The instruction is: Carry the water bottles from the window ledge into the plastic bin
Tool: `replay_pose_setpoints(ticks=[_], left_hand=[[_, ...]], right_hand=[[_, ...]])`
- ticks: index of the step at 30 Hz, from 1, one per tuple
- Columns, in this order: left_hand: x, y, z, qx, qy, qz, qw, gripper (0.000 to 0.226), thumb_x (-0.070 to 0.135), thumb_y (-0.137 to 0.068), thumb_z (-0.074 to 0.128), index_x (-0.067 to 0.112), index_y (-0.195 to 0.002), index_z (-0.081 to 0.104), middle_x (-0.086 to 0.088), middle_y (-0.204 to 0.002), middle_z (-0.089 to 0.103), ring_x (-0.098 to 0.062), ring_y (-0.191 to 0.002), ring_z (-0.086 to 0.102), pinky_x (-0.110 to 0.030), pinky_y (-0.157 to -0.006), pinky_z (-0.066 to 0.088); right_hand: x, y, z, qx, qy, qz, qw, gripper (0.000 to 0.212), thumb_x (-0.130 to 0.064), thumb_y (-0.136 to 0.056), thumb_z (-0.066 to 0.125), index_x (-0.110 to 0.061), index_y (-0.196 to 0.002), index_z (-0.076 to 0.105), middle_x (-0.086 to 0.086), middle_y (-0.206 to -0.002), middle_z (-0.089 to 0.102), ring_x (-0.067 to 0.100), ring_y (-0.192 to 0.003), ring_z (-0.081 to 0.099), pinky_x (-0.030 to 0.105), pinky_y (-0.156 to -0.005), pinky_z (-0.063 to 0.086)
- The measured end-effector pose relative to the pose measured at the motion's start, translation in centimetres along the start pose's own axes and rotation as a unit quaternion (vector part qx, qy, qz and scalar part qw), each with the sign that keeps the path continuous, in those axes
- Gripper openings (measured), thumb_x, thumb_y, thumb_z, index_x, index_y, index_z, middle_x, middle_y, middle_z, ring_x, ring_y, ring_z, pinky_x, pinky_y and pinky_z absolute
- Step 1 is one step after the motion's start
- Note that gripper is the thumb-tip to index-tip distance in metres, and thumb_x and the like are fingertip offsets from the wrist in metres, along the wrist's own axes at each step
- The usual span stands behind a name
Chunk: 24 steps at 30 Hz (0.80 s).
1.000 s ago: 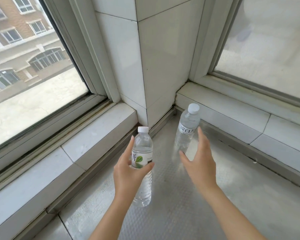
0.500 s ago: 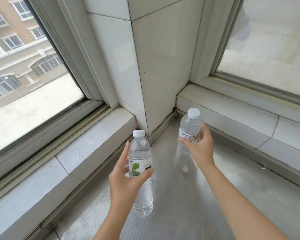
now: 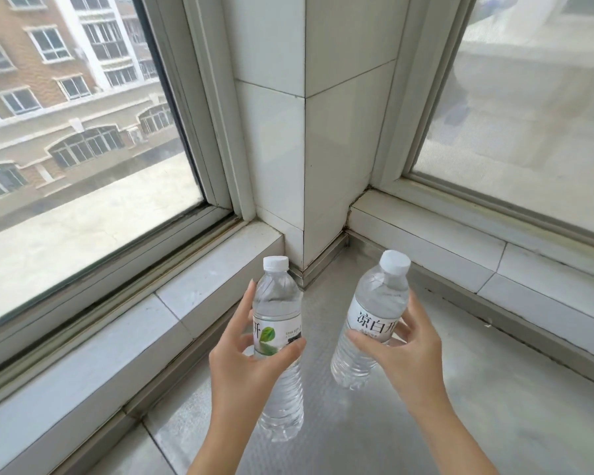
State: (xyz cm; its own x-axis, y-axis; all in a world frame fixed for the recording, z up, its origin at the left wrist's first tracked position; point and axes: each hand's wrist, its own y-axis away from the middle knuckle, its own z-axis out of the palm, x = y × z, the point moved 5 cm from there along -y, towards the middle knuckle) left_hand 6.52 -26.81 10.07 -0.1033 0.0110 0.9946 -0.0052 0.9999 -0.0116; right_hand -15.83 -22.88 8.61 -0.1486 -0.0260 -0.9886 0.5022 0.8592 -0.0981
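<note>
Two clear water bottles with white caps are held above the grey window ledge (image 3: 494, 389). My left hand (image 3: 246, 366) grips the left bottle (image 3: 277, 303) around its white label with a green leaf; this bottle stands upright. My right hand (image 3: 405, 351) grips the right bottle (image 3: 374, 303) at its white label with dark characters; it tilts with its cap leaning right. Both bottles are lifted off the ledge. No plastic bin is in view.
A white tiled pillar (image 3: 309, 149) fills the corner straight ahead. Windows flank it, the left window (image 3: 83, 149) showing a brick building outside, the right window (image 3: 528, 114) frosted. Raised white sills (image 3: 192, 289) run under both windows.
My right hand closed around the right bottle and lifted it toward me, tilting it. The left bottle rose higher in my left hand. The view tipped upward.
</note>
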Motion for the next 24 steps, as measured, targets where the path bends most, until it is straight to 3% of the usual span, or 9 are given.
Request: replay_pose_setpoints(ticks=[5, 8, 12, 16, 19, 24], left_hand=[[3.2, 6.3, -3.9, -0.013, 0.026, 0.009, 1.0, 0.1, -0.004, -0.057, 0.09, 0.048, -0.131, 0.048, 0.035, -0.092, 0.07, 0.005, -0.08, 0.071, -0.007, -0.062, 0.051], [4.8, 10.8, -6.5, -0.013, 0.04, 0.022, 0.999, 0.1, -0.003, -0.055, 0.091, 0.048, -0.13, 0.05, 0.031, -0.094, 0.072, 0.005, -0.08, 0.071, -0.009, -0.062, 0.053], [6.2, 16.1, -10.2, 0.003, 0.053, 0.047, 0.997, 0.1, -0.001, -0.053, 0.093, 0.051, -0.128, 0.052, 0.021, -0.099, 0.074, -0.001, -0.082, 0.072, -0.01, -0.064, 0.053], [7.8, 21.0, -13.6, 0.026, 0.059, 0.076, 0.995, 0.1, 0.001, -0.052, 0.094, 0.054, -0.127, 0.053, 0.013, -0.104, 0.075, -0.006, -0.085, 0.073, -0.011, -0.065, 0.053], [8.9, 24.6, -15.8, 0.046, 0.061, 0.095, 0.993, 0.1, -0.002, -0.053, 0.092, 0.054, -0.125, 0.052, 0.017, -0.1, 0.075, -0.006, -0.082, 0.074, -0.01, -0.064, 0.053], [11.0, 29.4, -18.8, 0.076, 0.056, 0.121, 0.988, 0.1, 0.0, -0.053, 0.092, 0.054, -0.126, 0.05, 0.019, -0.094, 0.075, -0.01, -0.082, 0.075, -0.019, -0.066, 0.057]], right_hand=[[-4.2, 8.2, -0.5, -0.005, -0.009, 0.03, 1.0, 0.099, -0.002, -0.053, 0.091, -0.048, -0.129, 0.046, -0.007, -0.115, 0.067, 0.01, -0.094, 0.069, 0.032, -0.074, 0.057], [-6.7, 13.2, -0.4, -0.012, -0.026, 0.048, 0.998, 0.099, -0.002, -0.051, 0.091, -0.048, -0.127, 0.045, -0.004, -0.11, 0.069, 0.009, -0.086, 0.071, 0.03, -0.071, 0.056], [-9.9, 18.9, 0.0, -0.037, -0.028, 0.035, 0.998, 0.1, -0.003, -0.049, 0.092, -0.047, -0.127, 0.046, -0.005, -0.105, 0.07, 0.012, -0.087, 0.071, 0.031, -0.071, 0.056], [-12.7, 23.8, 0.1, -0.048, -0.016, 0.009, 0.999, 0.099, -0.006, -0.047, 0.093, -0.056, -0.119, 0.047, -0.006, -0.106, 0.069, 0.015, -0.093, 0.069, 0.037, -0.079, 0.056], [-14.7, 26.8, -0.4, -0.062, -0.008, -0.013, 0.998, 0.098, -0.009, -0.046, 0.094, -0.059, -0.117, 0.047, -0.007, -0.105, 0.069, 0.013, -0.091, 0.07, 0.04, -0.082, 0.056], [-18.8, 30.7, -1.2, -0.108, 0.005, -0.082, 0.991, 0.098, -0.007, -0.048, 0.093, -0.062, -0.114, 0.046, -0.024, -0.087, 0.071, 0.001, -0.078, 0.069, 0.016, -0.064, 0.05]])
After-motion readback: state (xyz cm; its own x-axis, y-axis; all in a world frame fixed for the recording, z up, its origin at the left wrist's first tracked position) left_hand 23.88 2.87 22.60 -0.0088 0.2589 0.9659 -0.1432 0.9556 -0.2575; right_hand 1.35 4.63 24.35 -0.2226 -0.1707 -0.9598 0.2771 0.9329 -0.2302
